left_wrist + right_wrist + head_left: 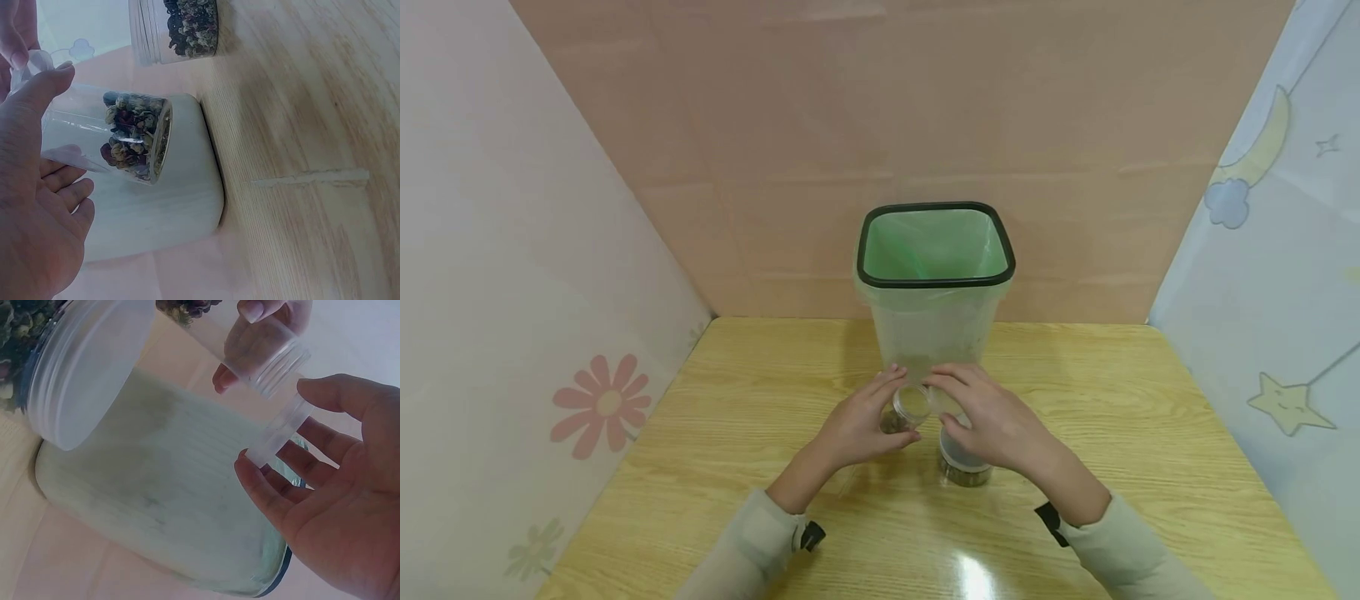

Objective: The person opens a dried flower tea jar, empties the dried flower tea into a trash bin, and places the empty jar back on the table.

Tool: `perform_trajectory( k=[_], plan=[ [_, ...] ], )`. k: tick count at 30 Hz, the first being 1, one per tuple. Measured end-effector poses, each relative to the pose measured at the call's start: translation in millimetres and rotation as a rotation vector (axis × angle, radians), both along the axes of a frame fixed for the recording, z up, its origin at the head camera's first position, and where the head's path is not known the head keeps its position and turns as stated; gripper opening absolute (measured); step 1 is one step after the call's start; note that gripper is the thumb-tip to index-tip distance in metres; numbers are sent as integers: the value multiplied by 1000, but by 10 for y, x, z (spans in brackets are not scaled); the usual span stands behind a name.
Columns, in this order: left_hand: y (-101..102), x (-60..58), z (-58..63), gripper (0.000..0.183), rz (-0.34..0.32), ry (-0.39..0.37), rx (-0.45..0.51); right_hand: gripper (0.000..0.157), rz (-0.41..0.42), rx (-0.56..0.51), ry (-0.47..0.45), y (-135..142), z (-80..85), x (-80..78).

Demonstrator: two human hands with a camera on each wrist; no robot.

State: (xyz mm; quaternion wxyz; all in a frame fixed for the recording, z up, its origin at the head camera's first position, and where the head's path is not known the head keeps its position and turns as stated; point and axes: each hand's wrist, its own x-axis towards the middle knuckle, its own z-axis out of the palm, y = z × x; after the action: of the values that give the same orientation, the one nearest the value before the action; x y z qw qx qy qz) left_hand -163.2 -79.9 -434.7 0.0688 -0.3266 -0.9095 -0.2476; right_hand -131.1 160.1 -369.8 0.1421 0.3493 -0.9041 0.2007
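My left hand [859, 425] grips a clear plastic jar [134, 137], fingers along one side and thumb on the other. Dark dried flowers and buds [134, 134] fill its bottom part. A translucent round lid [279, 434] is pinched at its edge between the thumb and fingers of my right hand [996, 421]. The lid is off, close beside the jar's threaded mouth [281, 369]. Below my right hand, a second jar [966, 475] of dried flowers stands on the table, a whitish lid [94, 369] on top.
Just behind my hands stands a pale green bin [932, 325] with a black rim [936, 283] and a bag-like liner inside. The wooden table [760, 400] meets a pinkish back wall [775, 167]. Patterned panels rise at both sides.
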Motion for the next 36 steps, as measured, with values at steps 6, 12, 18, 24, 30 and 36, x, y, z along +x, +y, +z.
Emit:
perform_trajectory(
  k=[6,12,18,24,30,36],
  plan=[
    [-12,-4,17,85,1,2,6,51,-27,-4,-30,81,-10,1],
    [-35,-7,20,82,6,13,3,51,-60,8,-54,171,-47,2],
    [-57,-2,33,83,21,12,6,49,-83,9,-64,256,-85,8],
    [-92,-6,37,86,32,11,0,50,-101,7,-74,346,-114,10],
    [-124,-21,41,86,33,13,-1,50,-105,22,-55,425,-147,2],
    [-148,-21,63,86,44,3,6,48,-122,20,-60,516,-196,-5]
  ],
)
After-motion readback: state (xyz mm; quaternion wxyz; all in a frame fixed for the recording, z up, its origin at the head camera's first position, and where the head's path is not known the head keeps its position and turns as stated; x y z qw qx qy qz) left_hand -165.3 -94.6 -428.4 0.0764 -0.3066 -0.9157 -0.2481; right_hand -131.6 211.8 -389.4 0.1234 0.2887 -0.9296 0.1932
